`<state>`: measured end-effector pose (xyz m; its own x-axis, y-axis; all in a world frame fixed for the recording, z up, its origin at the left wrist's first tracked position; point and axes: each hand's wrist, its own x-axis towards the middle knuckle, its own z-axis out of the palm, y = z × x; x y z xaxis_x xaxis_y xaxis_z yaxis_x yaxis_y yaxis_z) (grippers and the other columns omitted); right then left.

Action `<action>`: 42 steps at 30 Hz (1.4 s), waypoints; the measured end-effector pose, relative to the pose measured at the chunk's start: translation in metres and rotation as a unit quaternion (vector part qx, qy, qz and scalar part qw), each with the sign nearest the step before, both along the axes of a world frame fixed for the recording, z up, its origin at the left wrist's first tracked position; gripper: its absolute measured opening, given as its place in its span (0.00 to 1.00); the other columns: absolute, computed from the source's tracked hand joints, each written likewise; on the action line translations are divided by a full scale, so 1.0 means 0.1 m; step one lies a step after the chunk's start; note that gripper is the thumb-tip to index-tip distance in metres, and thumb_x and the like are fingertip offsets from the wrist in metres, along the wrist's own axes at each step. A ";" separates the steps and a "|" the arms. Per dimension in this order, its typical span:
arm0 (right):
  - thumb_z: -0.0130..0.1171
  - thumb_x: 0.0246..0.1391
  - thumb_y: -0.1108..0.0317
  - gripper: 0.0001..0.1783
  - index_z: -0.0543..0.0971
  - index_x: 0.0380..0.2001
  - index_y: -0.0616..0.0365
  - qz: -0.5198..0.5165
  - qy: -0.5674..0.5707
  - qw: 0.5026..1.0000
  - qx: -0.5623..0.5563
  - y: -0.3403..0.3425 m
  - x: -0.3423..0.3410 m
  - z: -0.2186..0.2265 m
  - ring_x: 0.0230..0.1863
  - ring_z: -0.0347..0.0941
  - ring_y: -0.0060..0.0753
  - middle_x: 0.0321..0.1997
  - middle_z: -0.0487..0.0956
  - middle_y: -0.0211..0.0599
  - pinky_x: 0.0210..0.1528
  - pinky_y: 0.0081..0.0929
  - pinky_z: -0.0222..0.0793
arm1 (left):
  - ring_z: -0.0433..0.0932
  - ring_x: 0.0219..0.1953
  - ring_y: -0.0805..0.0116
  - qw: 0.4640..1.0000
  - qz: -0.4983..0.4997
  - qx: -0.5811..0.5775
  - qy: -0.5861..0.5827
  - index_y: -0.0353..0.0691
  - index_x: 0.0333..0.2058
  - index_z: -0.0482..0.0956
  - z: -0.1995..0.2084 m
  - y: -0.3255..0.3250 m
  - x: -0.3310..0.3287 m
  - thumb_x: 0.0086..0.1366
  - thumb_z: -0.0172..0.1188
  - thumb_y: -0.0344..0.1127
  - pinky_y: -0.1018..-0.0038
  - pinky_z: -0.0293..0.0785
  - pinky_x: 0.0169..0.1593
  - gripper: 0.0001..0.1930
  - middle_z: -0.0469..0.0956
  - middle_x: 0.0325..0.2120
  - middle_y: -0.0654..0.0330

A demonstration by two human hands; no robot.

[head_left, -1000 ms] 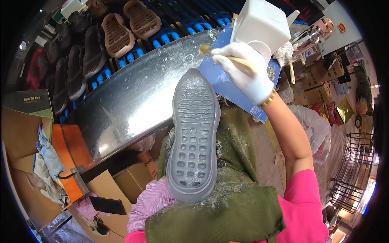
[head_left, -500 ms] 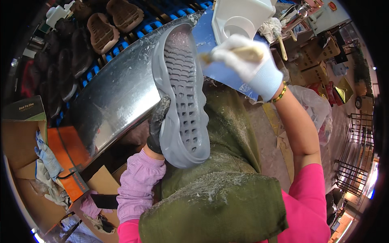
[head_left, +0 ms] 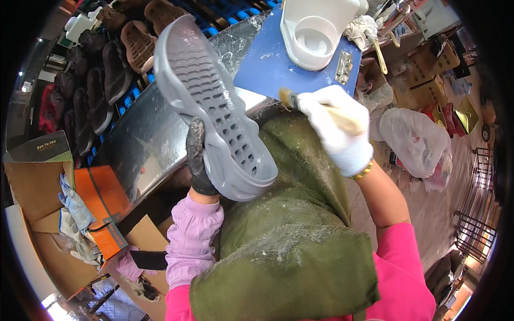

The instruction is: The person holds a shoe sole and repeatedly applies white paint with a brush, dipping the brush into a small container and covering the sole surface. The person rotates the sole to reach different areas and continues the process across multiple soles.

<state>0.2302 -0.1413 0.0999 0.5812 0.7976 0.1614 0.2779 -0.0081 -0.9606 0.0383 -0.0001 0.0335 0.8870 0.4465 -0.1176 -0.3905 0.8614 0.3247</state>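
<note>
A grey shoe sole (head_left: 218, 115), its hollow inner face with ridges and square holes turned up, is tilted with its toe end toward the upper left. My left hand (head_left: 198, 160), in a black glove, grips its left edge; most of those fingers are hidden beneath. The toe area looks wet and shiny. In a white glove, my right hand (head_left: 337, 123) is closed on a brush (head_left: 289, 98) with a light handle, its bristles pointing left, apart from the sole. Beyond it, a white container with a round cup (head_left: 313, 40) rests on a blue clipboard (head_left: 262, 67).
Brown soles (head_left: 138, 45) and dark shoes (head_left: 118, 69) stand on a blue roller conveyor at the far left, past the metal table (head_left: 134, 144). An orange box (head_left: 101, 195) and gloves lie left. Another brush (head_left: 379, 56) and a plastic bag (head_left: 409, 142) are right.
The sole has tipped, its toe end swinging up and to the left. My right hand has drawn back toward me with the brush, away from the sole and clipboard.
</note>
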 end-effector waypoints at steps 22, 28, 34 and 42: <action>0.60 0.54 0.61 0.11 0.79 0.25 0.56 0.132 -0.034 0.986 -0.100 0.09 0.21 0.09 0.21 0.73 0.33 0.21 0.77 0.37 0.27 0.24 0.69 | 0.76 0.49 0.53 0.991 0.015 -0.047 0.125 0.41 0.62 0.63 0.06 -0.55 0.19 0.67 0.47 0.61 0.57 0.75 0.52 0.34 0.72 0.54 0.53; 0.61 0.56 0.64 0.08 0.80 0.30 0.57 0.159 -0.121 0.978 -0.063 0.43 0.25 0.11 0.25 0.72 0.12 0.27 0.79 0.25 0.30 0.15 0.68 | 0.75 0.49 0.53 0.995 -0.011 -0.047 0.087 0.40 0.62 0.62 0.03 -0.56 0.09 0.66 0.49 0.61 0.56 0.73 0.52 0.35 0.72 0.52 0.52; 0.57 0.54 0.55 0.13 0.77 0.28 0.52 0.091 -0.172 0.980 -0.042 0.79 0.26 0.24 0.26 0.79 0.34 0.24 0.80 0.33 0.31 0.30 0.73 | 0.74 0.51 0.55 0.997 -0.040 -0.066 0.009 0.40 0.63 0.60 0.12 -0.53 0.09 0.69 0.49 0.55 0.57 0.72 0.55 0.33 0.71 0.53 0.54; 0.56 0.56 0.57 0.10 0.78 0.29 0.52 0.108 -0.269 0.957 -0.026 1.00 0.22 -0.02 0.30 0.78 0.40 0.27 0.80 0.36 0.35 0.30 0.73 | 0.79 0.47 0.58 0.989 -0.038 -0.128 0.063 0.39 0.59 0.67 0.15 -0.51 -0.05 0.70 0.52 0.46 0.62 0.80 0.49 0.24 0.76 0.49 0.54</action>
<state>0.2523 -0.0410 0.0983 0.2463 0.9045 0.3481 0.7333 0.0609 -0.6772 0.0329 -0.0507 0.0488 0.8881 0.3198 -0.3300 -0.2909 0.9472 0.1352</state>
